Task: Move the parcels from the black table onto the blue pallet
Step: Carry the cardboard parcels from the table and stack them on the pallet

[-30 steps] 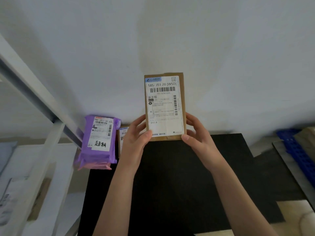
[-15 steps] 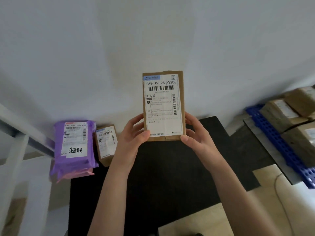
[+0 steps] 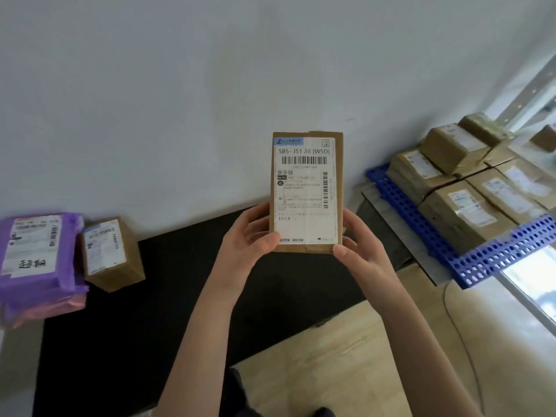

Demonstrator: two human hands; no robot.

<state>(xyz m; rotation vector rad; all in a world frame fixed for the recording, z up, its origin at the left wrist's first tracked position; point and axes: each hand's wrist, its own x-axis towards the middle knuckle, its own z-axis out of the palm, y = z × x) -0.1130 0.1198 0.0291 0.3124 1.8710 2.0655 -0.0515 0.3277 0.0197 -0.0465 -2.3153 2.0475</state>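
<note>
I hold a flat brown cardboard parcel (image 3: pixel 307 188) upright in front of me, its white shipping label facing me. My left hand (image 3: pixel 249 239) grips its lower left edge and my right hand (image 3: pixel 358 245) grips its lower right edge. Below it lies the black table (image 3: pixel 168 311). On the table's left end stand a small brown box (image 3: pixel 108 254) and a purple plastic-wrapped parcel (image 3: pixel 36 260). At the right the blue pallet (image 3: pixel 421 218) carries several brown boxes (image 3: pixel 463 212).
A white wall rises behind the table. Pale wooden floor (image 3: pixel 337 362) shows between the table and the pallet, with a thin cable (image 3: pixel 451 314) lying on it. A metal rack upright (image 3: pixel 529 91) stands at the far right.
My view has swung to the right: the table parcels slid to the left edge and more of the blue pallet with its boxes came into sight. Both hands keep the same hold on the parcel.
</note>
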